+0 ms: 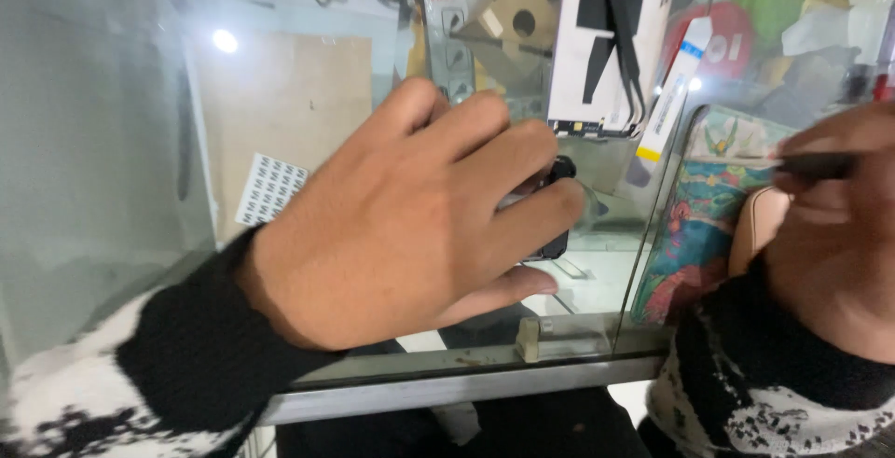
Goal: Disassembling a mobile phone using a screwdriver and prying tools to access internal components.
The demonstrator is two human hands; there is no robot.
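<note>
A: What is filling the view?

B: A glass pane [112, 187] is taking up most of it, sitting over a metal rail [447, 385] along the near edge. The left hand [401, 225] is curling its fingers round a small black device [557, 206], pressing it near the pane's right edge [643, 234].

A: And the other hand?

B: The right hand [839, 234] is pinching a thin dark tool [816, 165], well apart from the left, beside a colourful printed case [704, 206].

A: What is looking risky?

B: I'd judge the device could be slipping off the smooth glass if the grip is loosening, and the tool tip could be scratching the pane if it is swinging in.

A: Any room?

B: Open glass is lying to the left; to the right the edge and case are crowding in. A small beige clip [529, 339] is sitting at the rail.
</note>
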